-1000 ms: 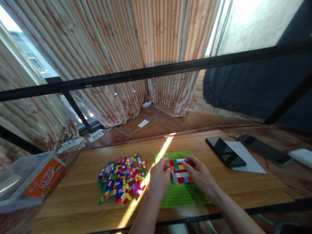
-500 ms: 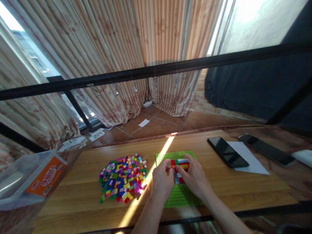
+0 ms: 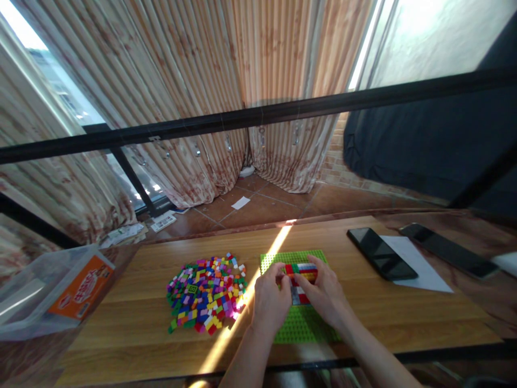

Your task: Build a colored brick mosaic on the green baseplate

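Clear plastic bin (image 3: 24, 302), at the far left beside the tabletop (image 3: 133, 334): an open-topped container with an orange label (image 3: 82, 287) on the wall facing the bricks. A pale streak shows within the bin; whether it is a reflection or something lying inside cannot be told. To the right of the bin, directly on the wood, a loose heap of small multicoloured bricks (image 3: 205, 296) is spread out, with a green piece (image 3: 191, 290) bearing dark marks on top of it. A bright band of sunlight runs between this heap and the green baseplate (image 3: 305, 328).

The brick build (image 3: 306, 267), with red, green, white and yellow rows, is situated over the middle and far part of the baseplate, partly covered by the fingers. Both hands converge on it from the near side, wrists apart and forearms slanting inward. The left hand (image 3: 271, 296) is curled, thumb and forefinger meeting at the build's left end — whether they pinch a brick cannot be told. The right hand (image 3: 326, 293) grasps the build, its thumb laid across the near rows and its fingers bent over the far edge.

At right, a black phone (image 3: 382, 253) overlaps a white sheet (image 3: 430, 269).
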Available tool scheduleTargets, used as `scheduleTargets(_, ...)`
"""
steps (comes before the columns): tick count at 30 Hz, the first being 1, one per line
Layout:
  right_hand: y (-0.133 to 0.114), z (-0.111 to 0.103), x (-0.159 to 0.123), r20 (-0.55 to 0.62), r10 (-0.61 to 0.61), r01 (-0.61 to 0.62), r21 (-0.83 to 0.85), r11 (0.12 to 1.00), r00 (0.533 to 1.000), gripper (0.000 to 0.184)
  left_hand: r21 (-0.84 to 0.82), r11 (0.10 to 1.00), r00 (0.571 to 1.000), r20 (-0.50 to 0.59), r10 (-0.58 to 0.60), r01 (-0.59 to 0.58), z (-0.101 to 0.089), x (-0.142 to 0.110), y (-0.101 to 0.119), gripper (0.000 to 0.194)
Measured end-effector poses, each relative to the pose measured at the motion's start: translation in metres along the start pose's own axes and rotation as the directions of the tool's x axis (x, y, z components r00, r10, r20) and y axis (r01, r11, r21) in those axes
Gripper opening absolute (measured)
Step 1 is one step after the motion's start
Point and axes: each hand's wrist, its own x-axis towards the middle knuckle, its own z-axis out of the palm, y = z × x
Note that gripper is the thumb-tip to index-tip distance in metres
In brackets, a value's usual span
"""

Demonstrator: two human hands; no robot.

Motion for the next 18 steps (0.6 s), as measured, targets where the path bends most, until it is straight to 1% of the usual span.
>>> scheduleTargets(3,-0.001,0.0,0.0,0.003,0.003,-0.003,-0.015,1.0,1.0,0.061,-0.027,0.999,1.0,-0.01,-0.026,0.026,0.0,0.001,0.0,0.025)
scheduleTargets(8,-0.003,0.001,0.001,0.007,0.027,-0.027,-0.041,0.999,1.0,0.061,-0.107,0.988,0.994,-0.012,-0.112,0.11,0.004,0.005,-0.002,0.024)
scheduleTargets(13,-0.004,0.002,0.001,-0.002,0.043,-0.043,-0.056,0.998,0.999,0.06,-0.185,0.972,0.989,-0.016,-0.148,0.142,0.007,0.009,-0.003,0.021)
scheduleTargets(18,-0.004,0.002,0.002,-0.006,0.06,-0.06,-0.053,0.997,0.998,0.059,-0.232,0.951,0.976,-0.017,-0.215,0.205,0.007,0.012,-0.002,0.021)
